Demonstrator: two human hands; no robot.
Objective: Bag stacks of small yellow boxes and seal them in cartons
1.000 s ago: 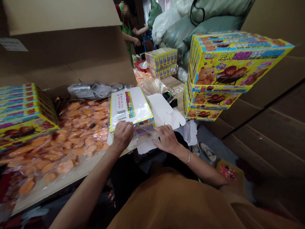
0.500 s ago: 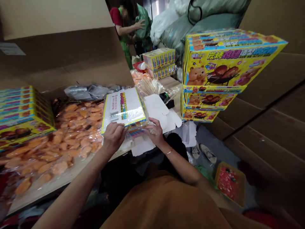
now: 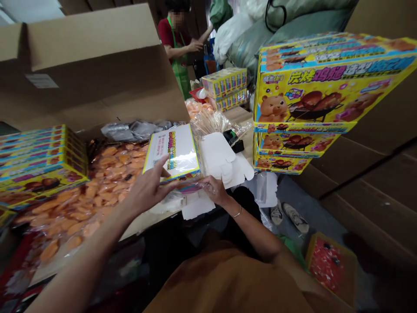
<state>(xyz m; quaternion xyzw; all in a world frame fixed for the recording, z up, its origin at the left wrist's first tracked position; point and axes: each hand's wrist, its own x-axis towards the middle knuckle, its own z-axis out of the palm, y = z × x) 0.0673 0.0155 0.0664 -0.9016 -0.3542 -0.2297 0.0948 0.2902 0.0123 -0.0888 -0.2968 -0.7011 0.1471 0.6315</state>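
In the head view, a wrapped box [image 3: 184,150] lies on the worktop [image 3: 145,226] in front of the person, its white printed face up and its near edge toward the body. The left hand [image 3: 151,184] is at the near left corner: the index finger stretches over the top face, and the thumb, spread apart from it, lies along the near side, so the box's edge runs between the two. The right hand [image 3: 211,188] is at the near right corner, its fingers drawn together against the clear film; whether they are clamped on it or only touch it cannot be made out. White card pieces [image 3: 216,150] lie just beside the box on the right, with thin sticks [image 3: 206,124] behind them. Bagged orange pieces [image 3: 107,178] spread to the left. A stack of yellow boxes [image 3: 302,95] stands farther right, and a co-worker [image 3: 180,71] in a green apron stands beyond the worktop.
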